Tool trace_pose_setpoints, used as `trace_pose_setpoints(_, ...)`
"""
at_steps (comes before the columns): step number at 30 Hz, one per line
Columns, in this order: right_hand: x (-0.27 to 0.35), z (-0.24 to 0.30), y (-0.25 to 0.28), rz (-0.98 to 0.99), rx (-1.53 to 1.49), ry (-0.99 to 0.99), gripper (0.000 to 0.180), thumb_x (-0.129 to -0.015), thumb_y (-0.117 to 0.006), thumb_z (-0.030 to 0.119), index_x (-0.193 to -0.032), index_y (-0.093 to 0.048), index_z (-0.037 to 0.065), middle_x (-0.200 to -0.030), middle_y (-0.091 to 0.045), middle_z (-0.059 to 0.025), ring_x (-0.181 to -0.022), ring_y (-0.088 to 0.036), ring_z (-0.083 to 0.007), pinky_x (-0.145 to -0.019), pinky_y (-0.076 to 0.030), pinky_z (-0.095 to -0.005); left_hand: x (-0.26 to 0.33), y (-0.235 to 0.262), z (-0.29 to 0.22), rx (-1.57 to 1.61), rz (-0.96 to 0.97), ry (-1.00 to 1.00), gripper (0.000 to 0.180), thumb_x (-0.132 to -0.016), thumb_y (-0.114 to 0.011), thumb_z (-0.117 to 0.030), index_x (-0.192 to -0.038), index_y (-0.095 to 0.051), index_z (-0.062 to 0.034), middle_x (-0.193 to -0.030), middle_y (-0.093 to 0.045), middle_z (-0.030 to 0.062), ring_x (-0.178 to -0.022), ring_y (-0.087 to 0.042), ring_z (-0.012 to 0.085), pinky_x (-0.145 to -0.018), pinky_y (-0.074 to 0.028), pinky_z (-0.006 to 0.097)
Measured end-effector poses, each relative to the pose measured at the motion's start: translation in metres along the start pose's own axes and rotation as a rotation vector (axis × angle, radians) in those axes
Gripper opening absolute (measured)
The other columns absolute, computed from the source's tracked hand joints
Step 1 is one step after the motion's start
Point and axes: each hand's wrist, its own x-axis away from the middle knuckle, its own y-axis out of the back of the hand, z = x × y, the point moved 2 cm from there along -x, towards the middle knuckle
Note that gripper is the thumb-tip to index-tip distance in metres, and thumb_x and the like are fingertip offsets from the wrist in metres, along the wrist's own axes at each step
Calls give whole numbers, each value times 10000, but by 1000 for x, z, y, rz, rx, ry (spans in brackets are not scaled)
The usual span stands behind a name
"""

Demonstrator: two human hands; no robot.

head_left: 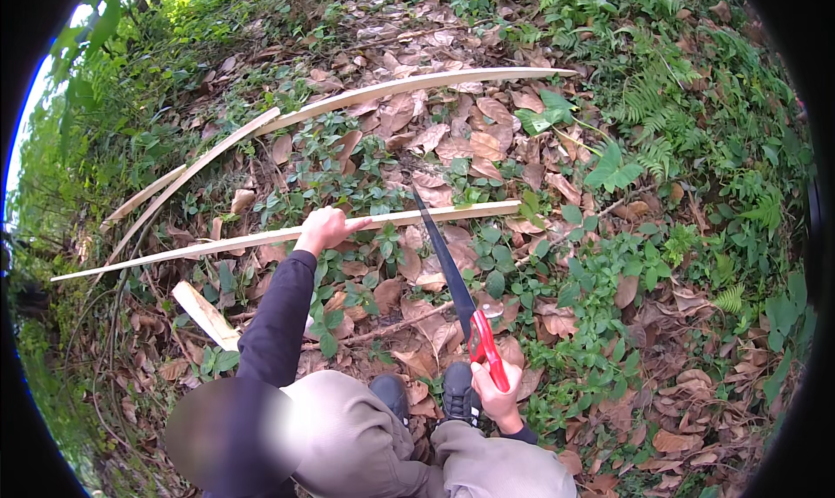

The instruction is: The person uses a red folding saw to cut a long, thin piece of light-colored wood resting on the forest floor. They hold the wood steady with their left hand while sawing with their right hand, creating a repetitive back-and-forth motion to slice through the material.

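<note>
Near strip: a long, straight, pale wooden strip is laid crosswise in front of the person, well short of the far pieces; whether it is raised off the leaves cannot be told.
Left hand: the strip is gripped by the left hand, closed around it left of the blade, presumably to keep it from shifting.
Left arm pose: the dark-sleeved arm is stretched forward from the near left, with one digit pointed right along the strip.
Saw: a hand saw with a dark, tapering blade and a red handle is slanted far and left, its tip crossing beyond the strip; contact cannot be confirmed.
Right hand: the red handle is held by the right hand, kept low and near the knees, probably to leave room for a stroke.
Far strips: two pale wooden strips are crossed at far left, seemingly set aside.
Offcut: a short, pale wooden block is seen beside the left sleeve.
Ground: brown leaves are mixed with green plants.
</note>
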Motion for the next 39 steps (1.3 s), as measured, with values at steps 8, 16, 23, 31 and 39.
trace_pose_setpoints(8, -5, -16, 8, -13, 15, 24, 204, -853, -690, 31, -685, -578, 2, -519, -535, -29, -458, -518, -89, -456, -388, -309, 3, -7, -8, -36, -15, -18, 932, -848, -439, -835, -583, -673, 28, -604, -641, 227, -627, -676, 388, -661, -550, 477)
trace_pose_setpoints(16, -163, -33, -77, 21, 58, 268, 203, -884, -674, 58, -713, -580, 2, -550, -529, -6, -497, -463, -71, -470, -351, -301, 13, -5, -7, -1, -44, 3, 920, -852, -450, -825, -565, -673, 20, -559, -621, 207, -582, -661, 378, -625, -543, 466)
trace_pose_setpoints(23, -46, -35, -21, 16, 61, 80, 248, -863, -686, 36, -662, -540, 31, -552, -521, 10, -493, -470, -61, -469, -362, -289, -3, 2, -8, 4, -24, 14, 933, -852, -423, -836, -549, -641, 19, -584, -629, 207, -612, -663, 384, -655, -539, 481)
trace_pose_setpoints(31, -3, -38, 10, 49, 101, 162, 307, -888, -613, -37, -630, -471, 48, -522, -483, 8, -433, -469, -76, -420, -363, -250, 5, -4, 2, -36, -55, -55, 889, -868, -448, -804, -538, -654, -5, -548, -611, 192, -561, -649, 373, -607, -533, 464)
trace_pose_setpoints(39, -195, -47, -91, -34, 77, 352, 190, -871, -668, 43, -701, -588, 13, -550, -542, 6, -475, -484, -78, -456, -358, -298, 9, 0, -12, -6, -22, -53, 894, -886, -436, -790, -538, -653, 6, -533, -596, 196, -557, -638, 378, -601, -526, 471)
